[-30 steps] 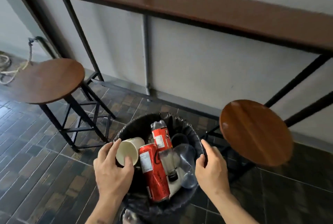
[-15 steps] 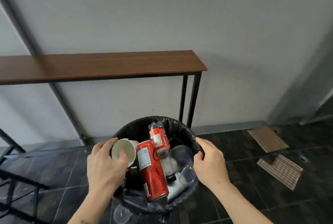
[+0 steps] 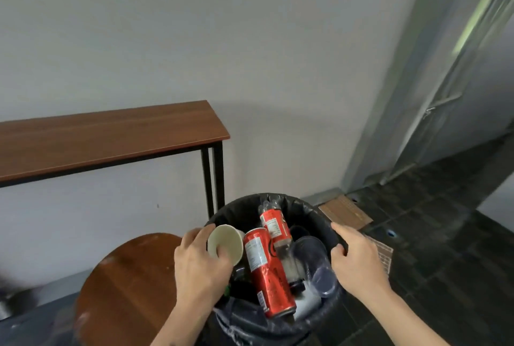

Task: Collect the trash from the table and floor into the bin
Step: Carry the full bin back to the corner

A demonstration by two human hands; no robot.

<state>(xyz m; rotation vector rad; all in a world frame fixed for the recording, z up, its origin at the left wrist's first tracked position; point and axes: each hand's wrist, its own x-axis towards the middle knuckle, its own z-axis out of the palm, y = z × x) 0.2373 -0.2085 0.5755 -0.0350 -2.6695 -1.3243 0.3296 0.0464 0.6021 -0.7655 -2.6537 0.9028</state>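
A round bin (image 3: 244,210) lined with a black bag hangs in front of me, held between both hands. My left hand (image 3: 201,265) grips its left rim, thumb pressed against a cream paper cup (image 3: 226,242) lying at that edge. My right hand (image 3: 356,259) is closed on the right rim. Inside the bin are a tall red can (image 3: 267,270), a red-labelled plastic bottle (image 3: 274,224) and clear plastic cups (image 3: 313,259).
A narrow brown table (image 3: 111,134) on black legs stands against the grey wall at left. A round wooden stool seat (image 3: 128,279) sits just left of the bin. A flat cardboard piece (image 3: 346,213) and a floor grate (image 3: 385,255) lie on the dark tiles at right, before a metal door frame (image 3: 434,81).
My view has swung right and upward while both hands keep hold of the bin. The long table's end, another stool and the doorway have come into sight.
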